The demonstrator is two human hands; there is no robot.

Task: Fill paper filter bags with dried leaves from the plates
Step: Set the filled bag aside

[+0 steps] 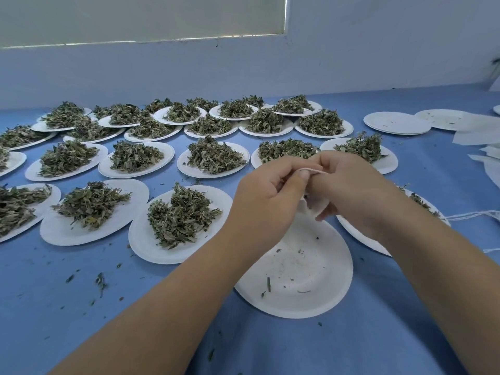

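My left hand [266,196] and my right hand [351,190] meet above a nearly empty white paper plate [297,277] that carries only leaf crumbs. Both pinch a small white paper filter bag [315,204]; its top edge shows between my thumbs and its lower part hangs below my fingers. What the bag holds is hidden. Left of that plate sits a plate with a heap of dried green leaves [181,217]. Another leaf plate [359,234] lies partly under my right wrist.
Several more white plates heaped with dried leaves [213,158] cover the blue table [135,307] up to the wall. A stack of empty plates [396,123] and flat white filter bags [479,133] lie at the far right, with white strings [470,215]. Leaf bits are scattered on the cloth.
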